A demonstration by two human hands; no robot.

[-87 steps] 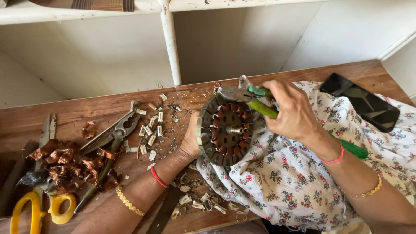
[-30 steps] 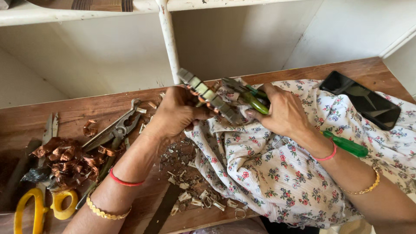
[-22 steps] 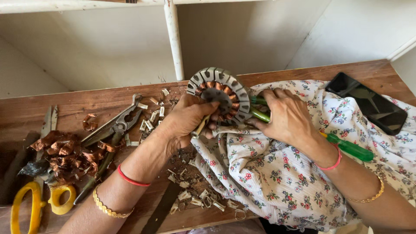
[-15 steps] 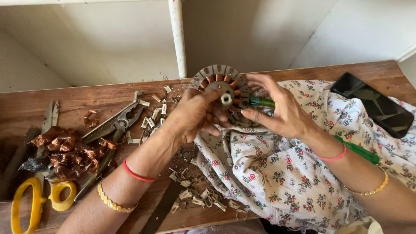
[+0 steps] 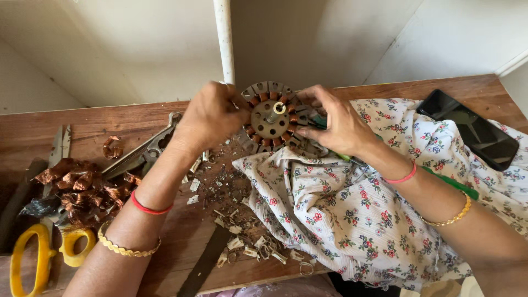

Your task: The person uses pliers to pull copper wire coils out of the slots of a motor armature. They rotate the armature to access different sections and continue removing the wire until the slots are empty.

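Stator [image 5: 273, 116] sits on edge at the back of the desk [image 5: 385, 91], resting against the top edge of the floral cloth [image 5: 341, 209], flat face and centre shaft pointing up toward the person. Both hands are on it. Left hand [image 5: 212, 118] curled closed round the left rim. Right hand [image 5: 338, 126] half open, fingertips on the right rim, green-handled tool [image 5: 451, 184] tucked under palm and wrist. Stator lies dead between the hands, each about equally near; shaft axis runs roughly toward the viewer. Copper wire scraps [image 5: 82, 190], yellow scissors [image 5: 41, 256], pliers [image 5: 146, 151] lie left; black phone [image 5: 467, 129] right.
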